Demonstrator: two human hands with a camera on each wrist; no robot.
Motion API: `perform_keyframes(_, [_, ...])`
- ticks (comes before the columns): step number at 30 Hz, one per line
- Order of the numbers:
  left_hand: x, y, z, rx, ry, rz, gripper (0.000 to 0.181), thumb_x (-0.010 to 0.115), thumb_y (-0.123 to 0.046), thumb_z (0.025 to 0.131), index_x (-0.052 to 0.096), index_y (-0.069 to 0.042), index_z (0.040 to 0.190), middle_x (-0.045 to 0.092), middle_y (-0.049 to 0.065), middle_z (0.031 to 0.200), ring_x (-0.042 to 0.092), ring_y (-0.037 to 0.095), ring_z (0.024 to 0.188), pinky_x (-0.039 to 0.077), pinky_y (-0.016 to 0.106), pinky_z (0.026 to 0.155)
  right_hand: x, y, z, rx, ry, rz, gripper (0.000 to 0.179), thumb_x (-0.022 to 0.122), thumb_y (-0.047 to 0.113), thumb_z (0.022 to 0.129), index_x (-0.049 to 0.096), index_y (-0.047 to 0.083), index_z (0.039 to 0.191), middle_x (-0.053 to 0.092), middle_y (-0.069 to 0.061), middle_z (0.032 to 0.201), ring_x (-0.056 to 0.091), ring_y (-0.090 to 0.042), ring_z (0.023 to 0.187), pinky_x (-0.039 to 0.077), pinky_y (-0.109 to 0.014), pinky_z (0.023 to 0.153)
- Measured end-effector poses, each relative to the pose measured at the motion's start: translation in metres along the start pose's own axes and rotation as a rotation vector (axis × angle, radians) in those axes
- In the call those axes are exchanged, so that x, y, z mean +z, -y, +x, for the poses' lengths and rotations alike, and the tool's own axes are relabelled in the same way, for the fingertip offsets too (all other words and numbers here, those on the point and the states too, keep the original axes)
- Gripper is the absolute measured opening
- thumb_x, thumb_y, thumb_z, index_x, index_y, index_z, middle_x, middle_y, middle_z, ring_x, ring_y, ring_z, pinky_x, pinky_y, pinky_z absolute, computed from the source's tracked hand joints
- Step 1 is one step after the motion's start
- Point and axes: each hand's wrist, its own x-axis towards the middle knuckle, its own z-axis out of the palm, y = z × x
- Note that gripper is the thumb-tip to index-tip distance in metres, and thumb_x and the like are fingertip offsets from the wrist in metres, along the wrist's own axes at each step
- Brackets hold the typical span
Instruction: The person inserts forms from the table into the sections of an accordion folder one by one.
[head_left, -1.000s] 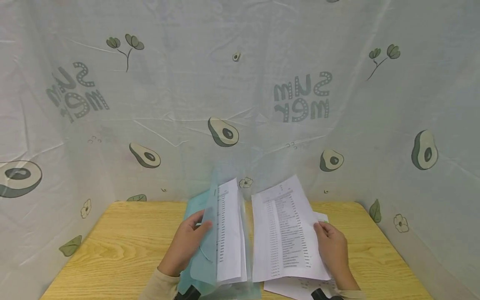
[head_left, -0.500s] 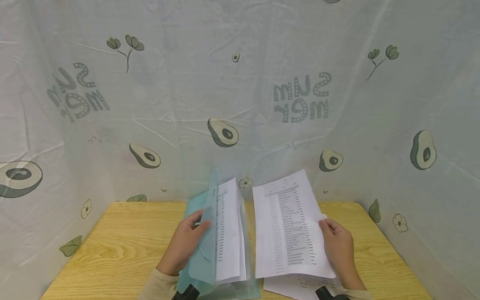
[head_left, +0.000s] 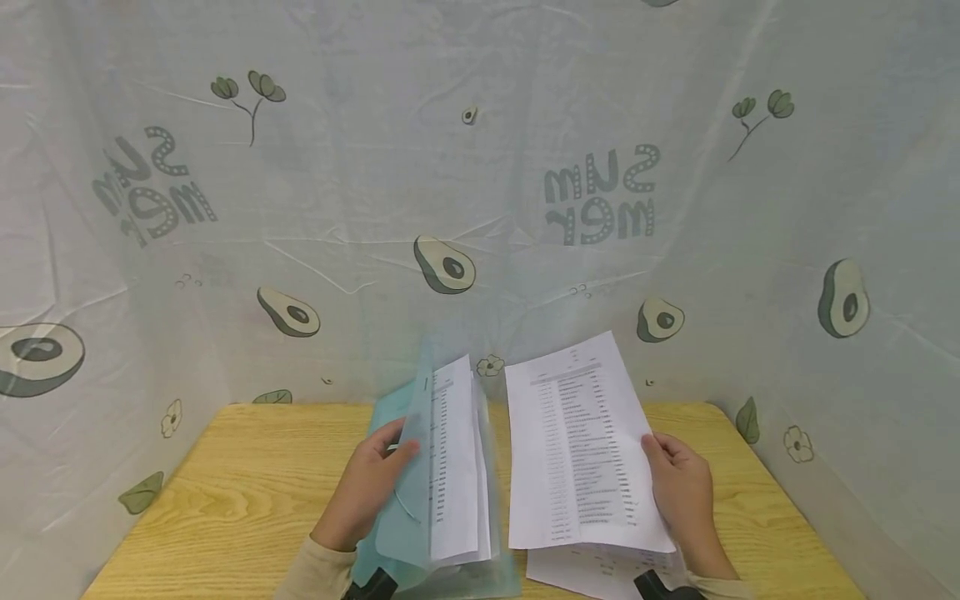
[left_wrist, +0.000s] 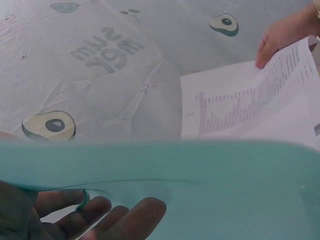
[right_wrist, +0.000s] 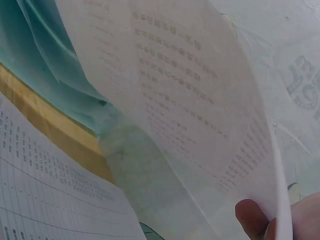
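Observation:
My left hand (head_left: 366, 487) holds the translucent teal folder (head_left: 401, 529) by its cover, thumb in front. In the left wrist view the folder (left_wrist: 240, 195) fills the lower part, with the fingers (left_wrist: 142, 220) behind it. Printed sheets (head_left: 453, 467) stand inside the half-open folder. Off to the right, my right hand (head_left: 684, 492) pinches a printed sheet (head_left: 581, 450) at its right edge and holds it raised. A fingertip (right_wrist: 251, 217) on the back of that sheet (right_wrist: 185, 95) shows in the right wrist view.
Another printed sheet (head_left: 600, 568) lies below the raised one, partly covered by it. The wooden table (head_left: 247, 483) reaches back to a pale hanging sheet (head_left: 360, 192) with avocado prints, which also encloses both sides.
The raised sheet has moved a little to the right and up with my right hand, tilting so its printed face is more fully in view. The left hand and folder have barely shifted.

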Motion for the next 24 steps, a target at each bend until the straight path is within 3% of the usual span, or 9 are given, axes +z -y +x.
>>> perform_keyframes(15, [-0.004, -0.003, -0.001, -0.010, 0.017, -0.015, 0.044, 0.057, -0.015, 0.106, 0.053, -0.008, 0.150, 0.065, 0.024, 0.120, 0.072, 0.034, 0.095, 0.061, 0.041, 0.070, 0.021, 0.005, -0.012, -0.035, 0.044, -0.002, 0.039, 0.058, 0.031, 0.107, 0.070, -0.001, 0.125, 0.073, -0.015, 0.093, 0.062, -0.014, 0.067, 0.048, -0.024, 0.054])
perform_keyframes(24, [-0.002, -0.002, 0.000, -0.007, 0.023, -0.020, 0.044, 0.058, -0.015, 0.106, 0.053, -0.008, 0.149, 0.065, 0.024, 0.120, 0.071, 0.034, 0.095, 0.062, 0.042, 0.072, 0.041, 0.008, -0.022, -0.045, 0.121, 0.046, 0.036, 0.058, 0.027, 0.107, 0.069, -0.003, 0.125, 0.075, -0.014, 0.091, 0.065, -0.016, 0.065, 0.052, -0.026, 0.052])
